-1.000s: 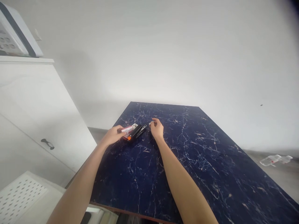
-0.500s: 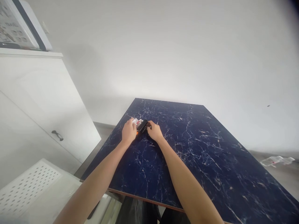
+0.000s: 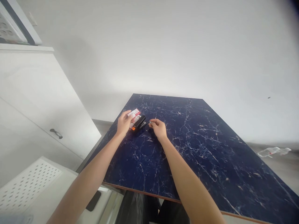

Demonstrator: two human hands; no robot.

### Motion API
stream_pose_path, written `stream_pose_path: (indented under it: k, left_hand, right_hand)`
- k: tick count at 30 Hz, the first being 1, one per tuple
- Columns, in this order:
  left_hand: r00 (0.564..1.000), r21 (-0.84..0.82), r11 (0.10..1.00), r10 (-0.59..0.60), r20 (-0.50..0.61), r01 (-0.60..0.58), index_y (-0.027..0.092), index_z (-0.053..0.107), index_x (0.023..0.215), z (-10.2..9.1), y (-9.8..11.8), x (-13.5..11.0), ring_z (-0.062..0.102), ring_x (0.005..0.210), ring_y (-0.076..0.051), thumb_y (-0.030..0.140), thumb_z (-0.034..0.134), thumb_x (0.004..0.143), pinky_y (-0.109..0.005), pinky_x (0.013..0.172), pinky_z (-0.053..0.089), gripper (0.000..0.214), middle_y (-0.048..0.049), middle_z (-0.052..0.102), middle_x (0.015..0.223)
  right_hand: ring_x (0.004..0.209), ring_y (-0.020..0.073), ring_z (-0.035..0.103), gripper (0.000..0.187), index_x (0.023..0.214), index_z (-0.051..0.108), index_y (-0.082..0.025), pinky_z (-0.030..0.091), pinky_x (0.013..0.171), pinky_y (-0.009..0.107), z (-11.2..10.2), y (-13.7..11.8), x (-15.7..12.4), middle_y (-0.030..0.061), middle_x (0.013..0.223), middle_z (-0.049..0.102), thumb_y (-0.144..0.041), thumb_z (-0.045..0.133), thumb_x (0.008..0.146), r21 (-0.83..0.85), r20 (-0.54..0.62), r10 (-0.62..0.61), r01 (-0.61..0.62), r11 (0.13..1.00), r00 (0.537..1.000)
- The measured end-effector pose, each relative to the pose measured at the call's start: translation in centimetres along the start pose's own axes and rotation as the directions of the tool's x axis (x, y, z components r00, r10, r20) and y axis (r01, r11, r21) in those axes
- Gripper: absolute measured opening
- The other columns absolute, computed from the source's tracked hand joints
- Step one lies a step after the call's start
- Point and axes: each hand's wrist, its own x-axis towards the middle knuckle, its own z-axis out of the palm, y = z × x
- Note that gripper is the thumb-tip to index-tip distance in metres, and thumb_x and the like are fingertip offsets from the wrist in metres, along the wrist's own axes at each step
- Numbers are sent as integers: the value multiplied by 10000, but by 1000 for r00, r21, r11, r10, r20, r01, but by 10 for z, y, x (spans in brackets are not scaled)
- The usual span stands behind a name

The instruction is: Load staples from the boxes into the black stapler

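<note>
Near the far left part of the table, my left hand grips a small printed box, thumb on its face. The face is white and red, the side black, with an orange patch at the near corner. A dark flat piece sticks out at the box's right end; whether it is a flap or a separate part I cannot tell. Just right of it, apart from the box, my right hand is closed in a pinch. A tiny pale piece shows at its fingertips, too small to name.
The dark blue marbled table stands before a white wall. A white cabinet with a dark handle is on the left, above a white perforated cover. Clear plastic packaging lies on the floor at the right.
My right hand has drawn away to the right from the box, a tiny pale piece now showing at its fingertips. My left hand has shifted slightly left and tilted the box, showing more of its printed face.
</note>
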Motion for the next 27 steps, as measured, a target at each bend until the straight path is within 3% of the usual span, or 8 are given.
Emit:
stream_pose_path:
  k: [4,6,8,13,16,19,23,27]
  left_hand:
    - [970,-312,935,-101,220,168,137,657,1265,0,15,-4,710,1044,-243,217,720,834,-413,1014,548,443,-133,704,1223]
    - [949,-355,909,-110,296,216,136,654,1289,-2,21,-6,675,1149,-258,175,710,841,-423,1085,505,453,-142,679,1290]
    - [951,-347,913,-117,287,217,139,664,1284,-5,25,-6,666,1172,-260,177,716,851,-425,1101,495,438,-141,666,1317]
    - [963,-243,950,-136,234,194,129,702,1210,-9,26,-5,727,998,-219,240,777,825,-385,980,574,407,-141,703,1236]
    - [952,-73,981,-152,265,178,157,709,1210,-10,24,-6,744,835,-196,318,788,810,-339,821,612,438,-123,746,1122]
    - [938,102,988,-139,317,112,184,714,1219,-11,23,-8,739,743,-207,402,771,810,-320,695,604,467,-104,773,1003]
    - [915,190,981,-111,388,38,197,714,1226,-10,24,-11,727,708,-217,450,738,828,-334,668,593,472,-85,779,929]
    - [925,199,980,-93,370,19,194,713,1219,-7,26,-14,718,700,-211,456,726,838,-327,649,585,463,-87,774,933]
  right_hand:
    - [893,231,755,258,979,739,-191,586,920,392,2,-6,0,61,894,775,-301,699,750,94,-45,36,-31,995,998]
    - [915,238,753,273,991,745,-183,585,928,393,2,-9,-2,68,917,776,-317,701,757,129,-52,42,-35,991,998]
    - [924,241,750,264,976,750,-171,587,928,390,3,-10,-4,73,917,774,-318,695,764,143,-48,49,-41,989,998]
    - [922,235,741,252,957,751,-171,593,893,371,5,-12,-4,72,941,769,-337,663,788,116,-37,-13,17,993,999]
    - [868,218,731,257,959,751,-186,582,876,371,2,-21,-3,64,956,768,-356,630,809,26,-102,-84,87,996,991]
    - [944,213,713,244,969,735,-196,550,926,360,-1,-34,-4,64,1033,764,-341,644,795,12,-142,-160,164,986,977]
    - [937,213,711,260,969,682,-198,554,885,345,-5,-48,-8,60,998,761,-359,701,765,32,-96,-191,195,980,977]
    - [904,206,718,270,926,645,-208,561,861,336,-4,-58,-13,51,979,756,-361,758,734,17,-16,-216,216,976,976]
